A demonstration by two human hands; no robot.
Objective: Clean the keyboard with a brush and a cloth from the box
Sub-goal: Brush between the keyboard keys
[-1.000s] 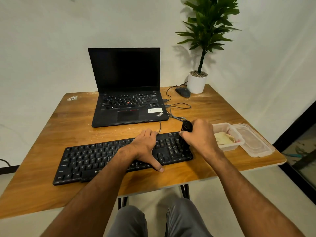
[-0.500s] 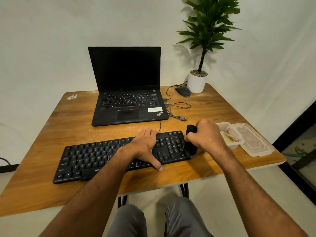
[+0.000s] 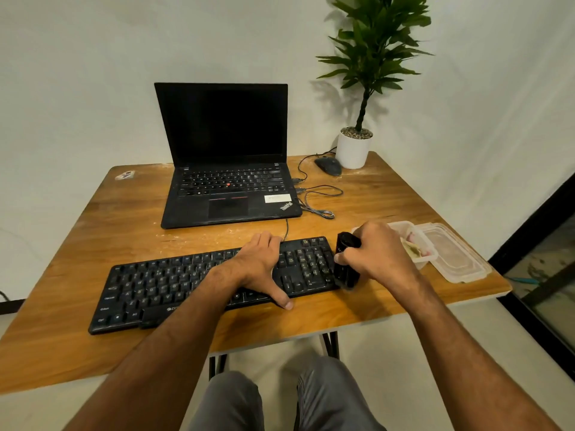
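- the black keyboard (image 3: 174,284) lies flat across the near half of the wooden table (image 3: 93,231), slightly askew, its left end nearer the front edge than its right end.
- the left hand (image 3: 259,262) rests palm down on the keys right of the keyboard's middle, fingers straight and together, thumb stretched out over the front edge; it holds nothing.
- the right hand (image 3: 378,255) is curled round a black brush (image 3: 347,259), which stands roughly upright at the right end of the keyboard, its lower end down at the corner where the keyboard meets the table. the bristles are too dark to make out.
- just right of that hand, partly hidden behind it, sits the clear plastic box (image 3: 417,244), open, with a pale cloth (image 3: 413,248) bunched up inside.
- the box's lid (image 3: 457,259) lies just beside it on the right, near the table's right edge.
- behind the keyboard an open laptop (image 3: 228,169) with a dark screen faces the person; a thin cable runs from the keyboard's back edge towards it.
- right of the laptop a loose cable (image 3: 320,200) loops on the wood.
- in the far right corner a dark mouse (image 3: 328,166) lies just beside a white pot holding a green plant (image 3: 354,149).
- below the table edge, grey trousers show.
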